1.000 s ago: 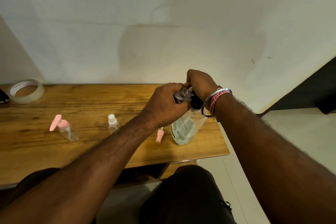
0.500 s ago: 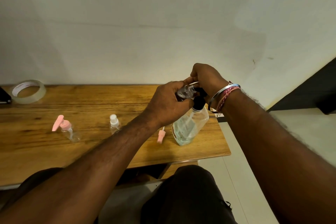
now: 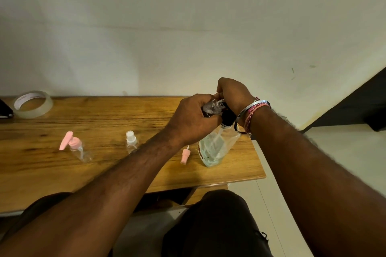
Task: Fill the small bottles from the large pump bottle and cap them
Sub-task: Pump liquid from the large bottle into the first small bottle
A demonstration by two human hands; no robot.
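Note:
The large clear pump bottle [image 3: 215, 148] with a black pump collar stands near the table's right edge, holding some pale greenish liquid. My left hand [image 3: 192, 119] grips a small clear bottle [image 3: 213, 106] tilted against the pump's spout. My right hand [image 3: 231, 94] sits over the black pump head with fingers curled around it. A small pink spray cap [image 3: 185, 155] lies on the table just left of the large bottle. Further left stand a small clear bottle with a white cap [image 3: 131, 142] and a small bottle with a pink pump top [image 3: 77, 148].
The wooden table [image 3: 104, 119] runs along a pale wall and ends at the right just past the large bottle. A roll of clear tape [image 3: 32, 104] lies at the back left beside a dark object [image 3: 5, 109]. My dark-clothed knees are below the front edge.
My right hand rose from the pump head half a second ago and stays at about that height now. The left hand keeps the small bottle at the spout.

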